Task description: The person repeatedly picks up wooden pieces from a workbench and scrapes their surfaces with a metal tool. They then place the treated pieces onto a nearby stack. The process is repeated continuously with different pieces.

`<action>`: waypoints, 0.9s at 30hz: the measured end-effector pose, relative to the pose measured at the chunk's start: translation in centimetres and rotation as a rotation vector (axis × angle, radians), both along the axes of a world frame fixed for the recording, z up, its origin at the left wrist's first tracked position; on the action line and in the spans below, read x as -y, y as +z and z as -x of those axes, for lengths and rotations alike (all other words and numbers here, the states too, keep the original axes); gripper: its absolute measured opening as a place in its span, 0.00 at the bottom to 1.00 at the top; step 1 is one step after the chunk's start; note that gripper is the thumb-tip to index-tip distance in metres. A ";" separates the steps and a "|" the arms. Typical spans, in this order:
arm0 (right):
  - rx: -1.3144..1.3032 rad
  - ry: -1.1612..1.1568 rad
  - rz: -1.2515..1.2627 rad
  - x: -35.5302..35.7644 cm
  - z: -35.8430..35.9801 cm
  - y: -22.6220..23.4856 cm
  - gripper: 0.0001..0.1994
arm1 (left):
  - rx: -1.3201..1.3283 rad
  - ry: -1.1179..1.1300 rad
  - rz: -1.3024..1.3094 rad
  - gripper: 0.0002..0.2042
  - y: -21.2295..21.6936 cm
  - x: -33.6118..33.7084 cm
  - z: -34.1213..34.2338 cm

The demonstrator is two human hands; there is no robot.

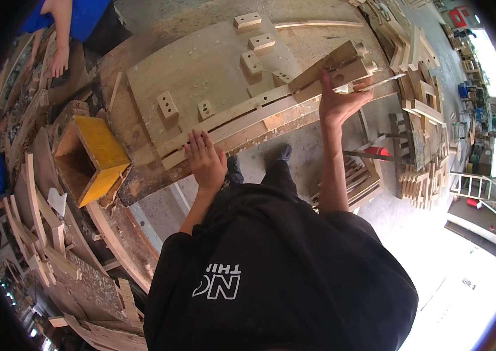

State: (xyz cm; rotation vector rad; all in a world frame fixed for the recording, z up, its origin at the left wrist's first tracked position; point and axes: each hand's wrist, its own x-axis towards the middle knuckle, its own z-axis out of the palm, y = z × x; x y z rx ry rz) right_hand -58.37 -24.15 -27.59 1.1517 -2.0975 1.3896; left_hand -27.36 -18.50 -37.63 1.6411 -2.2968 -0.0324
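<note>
A long pale wooden strip [242, 124] lies along the near edge of a plywood board [201, 76]. My left hand [207, 159] rests flat on the strip's left part, fingers stretched out. At the strip's right end, my right hand [344, 102] grips a wooden block [341, 64] with round holes, thumb up against its face. A thin pale piece [389, 81] sticks out to the right beside this hand; its kind is unclear. Several small drilled blocks [167, 104] stand on the board, and a narrow gap runs between the strip and the board's edge.
A yellow-sided open wooden box [101, 158] stands left of the board on the worn workbench [142, 175]. Curved wooden parts [37, 205] are heaped at left. Stacked wooden frames [420, 117] stand at right. Another person's hand [59, 61] hangs at the upper left.
</note>
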 end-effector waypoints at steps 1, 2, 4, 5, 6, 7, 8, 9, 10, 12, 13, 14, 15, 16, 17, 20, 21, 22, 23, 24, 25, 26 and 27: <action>-0.027 -0.002 0.009 -0.1 -0.2 -0.4 0.53 | 0.015 -0.010 -0.011 0.40 0.2 0.1 0.3; -0.055 0.002 0.019 -0.1 -0.5 -0.7 0.53 | 0.011 -0.035 -0.021 0.41 0.4 0.3 0.7; -0.100 -0.013 0.030 0.0 -0.6 -0.8 0.54 | 0.004 -0.089 -0.044 0.42 0.5 0.9 1.5; -0.117 -0.017 0.030 0.0 -0.7 -0.9 0.54 | -0.004 -0.112 -0.051 0.42 0.6 1.1 2.1; -0.135 -0.024 0.029 0.0 -0.8 -0.9 0.55 | -0.012 -0.138 -0.058 0.43 0.7 1.5 3.0; -0.144 -0.034 0.023 -0.1 -0.9 -0.8 0.55 | -0.021 -0.163 -0.065 0.43 0.8 1.7 3.9; -0.153 -0.043 0.020 -0.1 -0.9 -0.8 0.55 | -0.037 -0.185 -0.075 0.43 0.9 2.0 4.9; -0.161 -0.056 0.021 -0.1 -0.8 -0.6 0.55 | -0.051 -0.210 -0.082 0.44 1.1 2.4 6.0; -0.164 -0.054 0.021 -0.2 -0.6 -0.2 0.55 | -0.064 -0.236 -0.088 0.44 1.3 2.8 6.8; -0.167 -0.034 0.020 0.0 -0.6 1.3 0.55 | -0.065 -0.259 -0.053 0.44 1.0 3.5 7.7; -0.038 -0.039 -0.020 0.2 -0.6 2.7 0.52 | -0.063 -0.265 -0.035 0.44 0.9 3.7 7.5; -0.082 -0.014 -0.021 0.2 -0.5 4.0 0.51 | -0.068 -0.280 -0.041 0.44 0.9 3.6 7.4; -0.117 0.004 -0.025 0.1 -0.3 4.9 0.50 | -0.065 -0.303 -0.051 0.44 0.8 3.6 6.9; -0.153 0.023 -0.028 -0.1 -0.2 5.4 0.49 | -0.062 -0.325 -0.059 0.44 0.8 3.6 6.3; -0.241 -0.035 -0.001 -0.2 -0.4 5.5 0.43 | -0.063 -0.311 -0.085 0.44 1.0 3.4 5.7; -0.085 0.002 0.061 -1.2 1.4 3.2 0.40 | -0.063 -0.316 -0.120 0.42 1.9 2.2 2.9; -0.019 -0.024 0.048 -1.8 1.6 2.8 0.38 | -0.062 -0.329 -0.118 0.42 2.0 1.8 2.0; 0.137 -0.075 -0.032 -1.5 0.4 3.4 0.38 | -0.069 -0.325 -0.127 0.42 2.1 1.4 0.9; 0.167 -0.078 -0.043 -1.9 -0.6 4.5 0.36 | -0.066 -0.319 -0.135 0.41 2.2 0.9 0.0; 0.194 -0.082 -0.054 -2.9 -1.3 5.4 0.34 | -0.065 -0.314 -0.143 0.41 2.3 0.4 -0.6; 0.313 0.007 0.001 -4.7 -0.7 4.8 0.33 | -0.050 -0.336 -0.101 0.40 2.4 0.1 -0.8; 0.429 0.096 0.065 -6.9 0.1 4.3 0.33 | -0.036 -0.359 -0.055 0.39 2.4 -0.1 -0.8; 0.591 0.210 0.216 -9.4 -0.2 4.7 0.25 | -0.028 -0.380 -0.007 0.38 2.4 0.1 -0.6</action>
